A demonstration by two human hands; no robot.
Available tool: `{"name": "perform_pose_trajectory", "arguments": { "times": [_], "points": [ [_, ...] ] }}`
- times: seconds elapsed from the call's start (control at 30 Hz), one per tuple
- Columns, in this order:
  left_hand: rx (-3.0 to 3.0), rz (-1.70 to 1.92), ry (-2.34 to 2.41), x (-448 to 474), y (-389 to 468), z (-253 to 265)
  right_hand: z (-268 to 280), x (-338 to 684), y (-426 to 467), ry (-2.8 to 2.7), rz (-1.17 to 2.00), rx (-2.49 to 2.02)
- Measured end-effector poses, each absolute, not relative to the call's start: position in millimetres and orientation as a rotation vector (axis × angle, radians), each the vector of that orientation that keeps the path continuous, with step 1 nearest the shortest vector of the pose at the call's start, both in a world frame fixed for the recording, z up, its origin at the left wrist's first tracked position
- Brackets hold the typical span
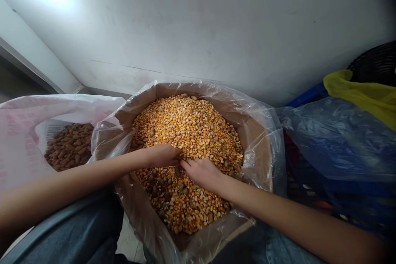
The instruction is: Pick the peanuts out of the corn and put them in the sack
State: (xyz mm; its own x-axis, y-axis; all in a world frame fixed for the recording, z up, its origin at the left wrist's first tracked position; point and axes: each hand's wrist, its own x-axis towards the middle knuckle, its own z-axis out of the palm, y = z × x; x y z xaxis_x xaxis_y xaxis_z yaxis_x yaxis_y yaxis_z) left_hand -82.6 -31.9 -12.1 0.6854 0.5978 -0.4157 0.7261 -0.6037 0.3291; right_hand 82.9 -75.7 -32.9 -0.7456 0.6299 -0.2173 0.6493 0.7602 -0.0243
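Yellow and orange corn kernels [198, 128] fill a large bag-lined container, heaped higher at the far side. Brown lumps that look like unshelled peanuts [161, 185] are scattered among them. My left hand [165, 155] comes in from the left, resting on the kernels with its fingers bent down and drawn together. From the right, my right hand [202, 172] meets it, fingertips close to the left ones, fingers curled together. Whatever sits between the fingertips is hidden. Clear plastic [260, 152] lines the brown wall of the container and folds over its rim.
A white and pink sack [18, 140] of unshelled peanuts [72, 146] stands on the left. To the right are bluish plastic sheeting [340, 140], a yellow bag [365, 95], a black basket [377, 64] and a blue crate [355, 202]. A white wall [198, 29] rises behind.
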Motion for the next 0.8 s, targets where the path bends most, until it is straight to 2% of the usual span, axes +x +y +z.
{"name": "perform_pose_trajectory", "arguments": {
  "times": [0.1, 0.17, 0.23, 0.37, 0.43, 0.47, 0.5, 0.57, 0.63, 0.73, 0.8],
  "points": [
    [1.985, -0.246, 0.996, -95.5, -18.0, 1.4, -29.7, 81.9, -75.7, 2.747, -0.291, 1.081],
    [1.564, -0.190, 0.950, -103.0, -12.3, 9.8, -26.9, 81.8, -74.5, 2.730, -0.514, 1.206],
    [1.166, -0.110, 0.854, -108.9, -8.2, 16.5, -22.1, 84.1, -70.2, 2.631, -0.996, 1.383],
    [0.786, 0.199, 0.669, -116.0, -1.6, 22.7, -7.5, 95.7, -53.5, 1.952, -2.418, 1.472],
    [0.772, 0.295, 0.662, -116.8, 0.1, 22.2, -1.6, 101.1, -45.8, 1.661, -2.837, 1.415],
    [0.800, 0.312, 0.680, -116.5, 0.3, 21.4, 0.1, 102.7, -43.3, 1.608, -2.919, 1.406],
    [0.852, 0.317, 0.715, -115.8, -0.2, 20.2, 0.7, 103.7, -41.8, 1.624, -2.909, 1.425],
    [1.038, 0.292, 0.822, -113.3, -3.0, 17.4, -1.0, 103.6, -42.0, 1.877, -2.608, 1.528],
    [1.376, 0.226, 0.920, -109.5, -9.2, 14.3, -5.5, 102.1, -45.7, 2.316, -1.995, 1.568],
    [2.096, 0.057, 0.850, -101.6, -24.8, 7.9, -13.8, 98.7, -54.5, 2.757, -0.985, 1.306],
    [2.511, -0.085, 0.690, -95.2, -37.2, 1.4, -18.4, 96.0, -59.4, 2.801, -0.564, 1.125]
  ]
}}
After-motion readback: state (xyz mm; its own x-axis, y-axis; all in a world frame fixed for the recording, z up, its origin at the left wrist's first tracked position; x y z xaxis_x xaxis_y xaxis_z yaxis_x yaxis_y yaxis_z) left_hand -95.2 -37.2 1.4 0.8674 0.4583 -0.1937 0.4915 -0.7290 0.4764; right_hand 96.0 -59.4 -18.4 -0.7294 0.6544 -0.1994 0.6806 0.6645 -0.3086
